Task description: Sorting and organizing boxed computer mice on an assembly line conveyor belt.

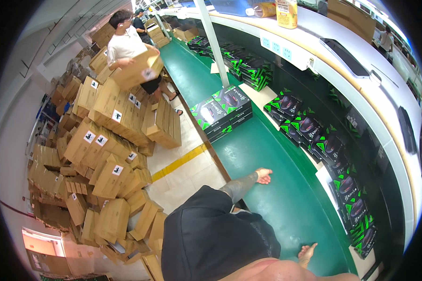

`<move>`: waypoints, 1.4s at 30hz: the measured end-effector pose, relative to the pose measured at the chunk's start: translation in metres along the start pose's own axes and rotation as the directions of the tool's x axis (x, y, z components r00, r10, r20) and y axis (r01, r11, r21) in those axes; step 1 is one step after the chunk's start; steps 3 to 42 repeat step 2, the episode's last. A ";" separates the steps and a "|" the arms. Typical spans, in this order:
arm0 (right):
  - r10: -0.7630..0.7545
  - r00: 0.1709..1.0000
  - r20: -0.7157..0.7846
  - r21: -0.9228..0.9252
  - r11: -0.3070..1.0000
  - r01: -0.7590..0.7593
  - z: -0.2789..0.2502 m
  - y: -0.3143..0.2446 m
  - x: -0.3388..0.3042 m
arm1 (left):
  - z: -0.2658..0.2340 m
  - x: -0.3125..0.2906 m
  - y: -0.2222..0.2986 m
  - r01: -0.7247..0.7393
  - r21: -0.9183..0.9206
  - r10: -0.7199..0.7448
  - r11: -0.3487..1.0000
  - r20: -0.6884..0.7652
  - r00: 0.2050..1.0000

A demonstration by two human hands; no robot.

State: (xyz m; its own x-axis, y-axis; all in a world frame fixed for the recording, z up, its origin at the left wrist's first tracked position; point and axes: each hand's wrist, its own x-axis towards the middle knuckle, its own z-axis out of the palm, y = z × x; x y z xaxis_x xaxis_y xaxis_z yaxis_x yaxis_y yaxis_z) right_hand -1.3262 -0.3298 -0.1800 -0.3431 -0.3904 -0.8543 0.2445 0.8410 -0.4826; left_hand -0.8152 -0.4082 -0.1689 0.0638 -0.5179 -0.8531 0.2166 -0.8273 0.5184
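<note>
My left hand [263, 176], at the end of a tattooed forearm, hovers over or rests on the green work surface [281, 206]; which one I cannot tell. Its fingers are loosely apart and hold nothing. Nearer to me, my right hand [307, 253] is over the same green surface with its thumb stretched out, empty, partly hidden by the arm. Ahead of the left hand, black-and-green product boxes [222, 111] with a computer mouse pictured on top stand in a low, tidy block. More such boxes [330, 145] lie in a long row to the right of both hands.
Brown cartons [110, 175] are heaped on the left floor, beside a yellow floor line [179, 161]. A person [126, 44] carries a carton there. A white post [211, 42] rises behind the block. Along the right runs a raised white shelf [361, 51] with a socket strip [286, 50].
</note>
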 end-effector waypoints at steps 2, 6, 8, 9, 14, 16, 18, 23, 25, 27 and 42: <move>0.090 0.996 -0.016 0.037 0.995 -0.090 0.004 -0.006 0.003 | -0.005 0.000 0.007 0.027 -0.005 -0.027 1.000 -0.054 0.998; 0.090 0.996 -0.016 0.037 0.995 -0.090 0.004 -0.006 0.003 | -0.005 0.000 0.007 0.027 -0.005 -0.027 1.000 -0.054 0.998; 0.090 0.996 -0.016 0.037 0.995 -0.090 0.004 -0.006 0.003 | -0.005 0.000 0.007 0.027 -0.005 -0.027 1.000 -0.054 0.998; 0.090 0.996 -0.016 0.037 0.995 -0.090 0.004 -0.006 0.003 | -0.005 0.000 0.007 0.027 -0.005 -0.027 1.000 -0.054 0.998; 0.090 0.996 -0.016 0.037 0.995 -0.090 0.004 -0.006 0.003 | -0.005 0.000 0.007 0.027 -0.005 -0.027 1.000 -0.054 0.998; 0.090 0.996 -0.016 0.037 0.995 -0.090 0.004 -0.006 0.003 | -0.005 0.000 0.007 0.027 -0.005 -0.027 1.000 -0.054 0.998; 0.090 0.996 -0.016 0.037 0.995 -0.090 0.004 -0.006 0.003 | -0.005 0.000 0.007 0.027 -0.005 -0.027 1.000 -0.054 0.998; 0.090 0.996 -0.016 0.037 0.995 -0.090 0.004 -0.006 0.003 | -0.005 0.000 0.007 0.027 -0.005 -0.027 1.000 -0.054 0.998; 0.090 0.996 -0.016 0.037 0.995 -0.090 0.004 -0.006 0.003 | -0.005 0.000 0.007 0.027 -0.005 -0.027 1.000 -0.054 0.998; 0.090 0.996 -0.016 0.037 0.995 -0.090 0.004 -0.006 0.003 | -0.005 0.000 0.007 0.027 -0.005 -0.027 1.000 -0.054 0.998; 0.090 0.996 -0.016 0.037 0.995 -0.090 0.004 -0.006 0.003 | -0.005 0.000 0.007 0.027 -0.005 -0.027 1.000 -0.054 0.998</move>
